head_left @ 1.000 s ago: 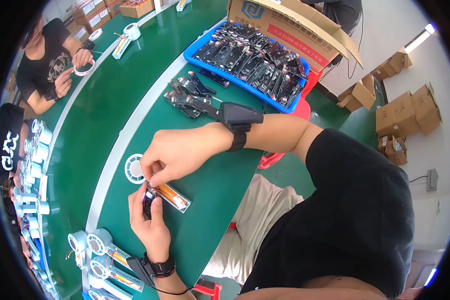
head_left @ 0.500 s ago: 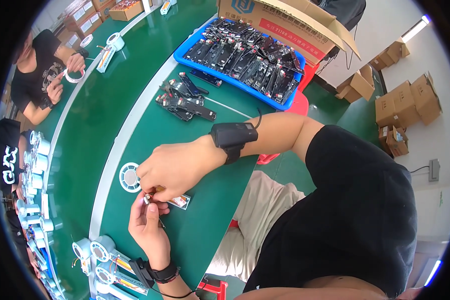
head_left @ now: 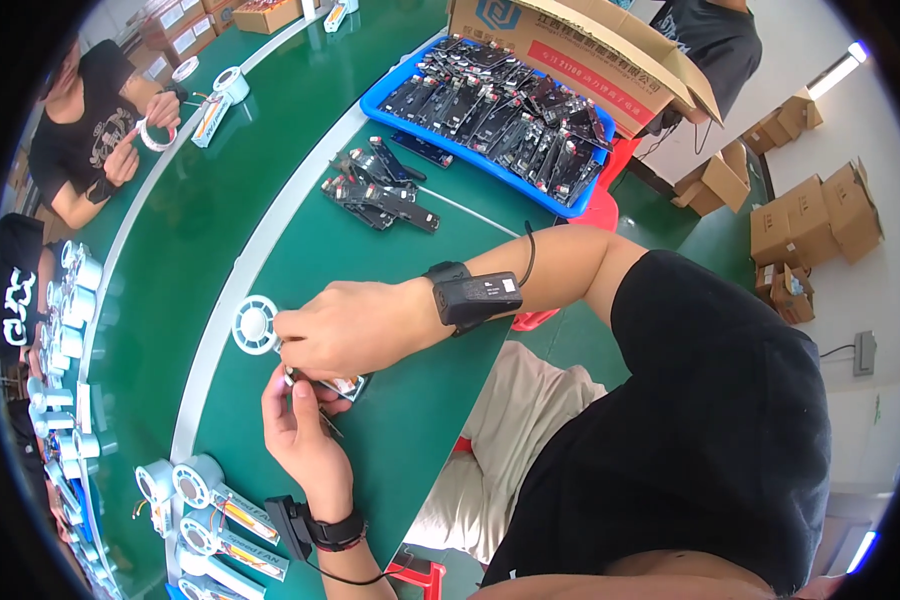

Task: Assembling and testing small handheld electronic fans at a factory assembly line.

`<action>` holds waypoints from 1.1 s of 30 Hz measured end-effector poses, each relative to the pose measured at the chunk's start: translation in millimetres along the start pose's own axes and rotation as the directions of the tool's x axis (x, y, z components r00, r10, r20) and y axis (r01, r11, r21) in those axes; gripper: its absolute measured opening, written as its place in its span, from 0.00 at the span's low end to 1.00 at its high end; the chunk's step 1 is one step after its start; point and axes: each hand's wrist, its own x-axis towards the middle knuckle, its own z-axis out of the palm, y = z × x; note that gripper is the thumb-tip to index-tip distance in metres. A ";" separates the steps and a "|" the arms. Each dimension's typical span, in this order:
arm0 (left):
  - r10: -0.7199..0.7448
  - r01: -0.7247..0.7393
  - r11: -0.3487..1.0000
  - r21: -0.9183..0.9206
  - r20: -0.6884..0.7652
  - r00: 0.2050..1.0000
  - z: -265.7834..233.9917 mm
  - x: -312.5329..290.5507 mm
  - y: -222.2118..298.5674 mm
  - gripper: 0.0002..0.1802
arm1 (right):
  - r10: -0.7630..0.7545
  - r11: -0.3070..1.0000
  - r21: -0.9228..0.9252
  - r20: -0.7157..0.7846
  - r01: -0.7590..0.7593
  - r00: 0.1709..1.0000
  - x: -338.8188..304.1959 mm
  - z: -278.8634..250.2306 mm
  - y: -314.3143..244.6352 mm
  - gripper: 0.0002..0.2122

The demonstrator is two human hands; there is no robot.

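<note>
thumb and fingers of the left hand (head_left: 312, 445) are closed on a small board (head_left: 290, 377), mostly hidden, just beneath the right hand (head_left: 345, 325). that one's fingers bend downward with their tips out of sight, so i cannot tell whether they pinch anything. the board should be light, stiff and thin, its parts probably fragile; its edges look the safest place to hold. the fan (head_left: 255, 325) lies on the table (head_left: 400, 430) under the right hand, its round head showing to the left and its handle's end to the right. the shell is likely light and a bit slippery, best steadied by the handle. a pale strip (head_left: 208, 350) runs just past the head; the table's near edge slants by on the right. more fans (head_left: 198, 482) crowd near the left wrist. toward the pile (head_left: 390, 203) and tray (head_left: 568, 208), green surface leaves room for moving.
</note>
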 end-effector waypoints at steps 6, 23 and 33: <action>-0.061 0.062 0.998 -0.022 0.014 0.998 -7.3 3.3 -2.7 0.18 | 0.006 0.994 -0.108 0.109 0.006 0.994 2.8 -5.4 -5.3 0.06; -0.098 0.098 0.990 -0.101 0.002 0.995 -11.6 10.7 1.5 0.16 | 0.157 0.911 0.350 0.195 -0.218 0.968 10.1 -6.3 17.7 0.09; -0.056 0.056 0.998 -0.040 -0.013 0.998 -11.1 13.2 1.3 0.15 | 0.190 0.934 0.292 0.081 -0.205 0.979 6.6 0.2 12.1 0.07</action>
